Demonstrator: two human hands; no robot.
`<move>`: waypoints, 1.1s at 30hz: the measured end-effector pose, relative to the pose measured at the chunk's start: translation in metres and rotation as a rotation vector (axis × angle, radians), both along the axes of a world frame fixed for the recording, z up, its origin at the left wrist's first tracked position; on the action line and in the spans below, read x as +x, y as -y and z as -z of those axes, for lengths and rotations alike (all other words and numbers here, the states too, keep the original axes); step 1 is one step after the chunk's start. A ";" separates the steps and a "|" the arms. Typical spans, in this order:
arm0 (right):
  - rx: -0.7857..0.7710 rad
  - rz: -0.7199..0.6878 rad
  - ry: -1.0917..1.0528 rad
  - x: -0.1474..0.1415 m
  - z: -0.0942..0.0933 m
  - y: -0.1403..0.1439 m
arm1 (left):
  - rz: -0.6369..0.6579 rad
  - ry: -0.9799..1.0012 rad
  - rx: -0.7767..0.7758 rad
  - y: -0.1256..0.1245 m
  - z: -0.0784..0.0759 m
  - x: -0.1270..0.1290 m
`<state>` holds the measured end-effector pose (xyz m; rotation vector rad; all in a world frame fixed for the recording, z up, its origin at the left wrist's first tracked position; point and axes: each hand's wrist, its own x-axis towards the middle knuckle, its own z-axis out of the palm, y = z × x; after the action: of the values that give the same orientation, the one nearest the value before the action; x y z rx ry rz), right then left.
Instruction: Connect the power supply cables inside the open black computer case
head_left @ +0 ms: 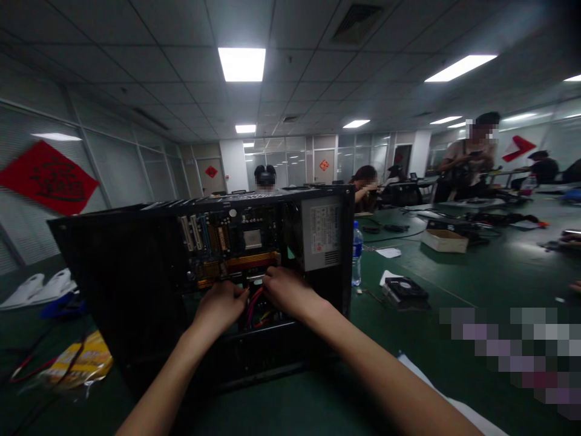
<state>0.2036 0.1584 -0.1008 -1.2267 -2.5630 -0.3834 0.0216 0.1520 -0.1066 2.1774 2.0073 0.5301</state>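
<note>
An open black computer case (91, 284) stands in front of me on the green table, its inside facing me. A motherboard (209, 233) with white and yellow slots is mounted at the back, and a grey power supply (321, 233) sits at upper right. My left hand (223, 304) reaches in at the board's lower edge, thumb and fingers pinched together. Close beside it, my right hand (287, 289) has its fingers curled below the long yellow and red slots. Red and dark cables (255, 306) run between the hands. Whatever the fingertips grip is hidden.
Right of the case stand a water bottle (357, 254), a black cooling fan unit (405, 293) and a cardboard box (445, 240). A yellow packet (79, 363) and loose wires lie at left. Co-workers, one standing person (472, 157) among them, are farther back.
</note>
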 end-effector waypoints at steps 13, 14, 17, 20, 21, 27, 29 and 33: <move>-0.038 -0.001 -0.023 -0.001 -0.001 0.000 | -0.016 -0.031 -0.001 0.004 -0.002 0.003; -0.042 -0.002 -0.021 0.000 -0.001 0.000 | -0.013 -0.033 0.005 0.004 -0.002 0.003; -0.031 -0.010 -0.020 0.000 -0.001 0.001 | -0.016 -0.044 0.024 0.004 -0.003 0.004; -0.012 -0.014 -0.019 0.001 0.000 0.000 | -0.032 -0.064 0.038 0.005 -0.003 0.004; -0.006 -0.014 -0.018 0.001 0.000 0.000 | -0.037 -0.072 0.041 0.005 -0.003 0.005; 0.004 -0.018 -0.014 0.001 0.002 -0.001 | -0.036 -0.092 0.029 0.008 -0.007 0.007; 0.001 -0.014 -0.015 0.000 0.002 -0.002 | -0.033 -0.094 0.018 0.008 -0.007 0.008; -0.022 -0.002 -0.013 0.000 0.001 -0.001 | -0.043 -0.076 0.022 0.007 -0.005 0.008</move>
<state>0.2036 0.1598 -0.1019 -1.2301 -2.5640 -0.3474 0.0299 0.1449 -0.1017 2.2033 2.1011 0.4848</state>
